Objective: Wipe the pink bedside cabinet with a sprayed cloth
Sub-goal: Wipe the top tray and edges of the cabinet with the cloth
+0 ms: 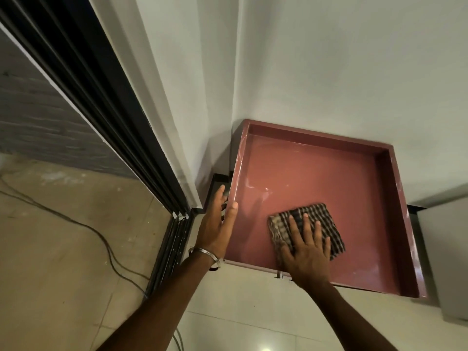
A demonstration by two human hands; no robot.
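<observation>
Pink bedside cabinet [316, 173] in wall corner, top recessed. Right hand [307, 252], fingers spread, flat on checked cloth [291, 221], near-centre. Left hand [217, 224], fingers extended, apparently touching left rim.

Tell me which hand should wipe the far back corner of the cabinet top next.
Right. The right hand already lies flat on the checked cloth on the pink cabinet top, so it can probably just push forward. The left hand is open at the cabinet's left rim, holding nothing.
</observation>
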